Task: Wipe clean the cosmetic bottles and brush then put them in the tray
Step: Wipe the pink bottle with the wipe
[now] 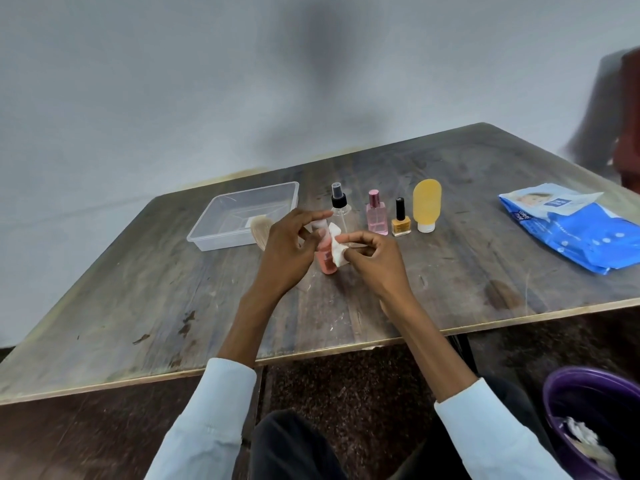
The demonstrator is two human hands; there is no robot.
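Purple bin (568,403) nearest, used wipes inside. Mid-desk (138,306), left hand (287,251) grips pink bottle (326,259), right hand (375,259) pinches wipe (337,249) on it. Brush (260,229) sits by tray (207,233); four bottles (401,220) beyond look unwiped, tray seemingly empty.

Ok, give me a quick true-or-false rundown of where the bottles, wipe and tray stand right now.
1. The left hand holds the pink bottle. True.
2. The right hand is empty. False: it pinches a white wipe against that bottle.
3. The yellow tube lies inside the clear tray. False: it stands on the table, at the right end of the bottle row.
4. The nail polish bottle stands between the pink perfume bottle and the yellow tube. True.
5. The blue wipes pack sits left of the tray. False: it lies far right.
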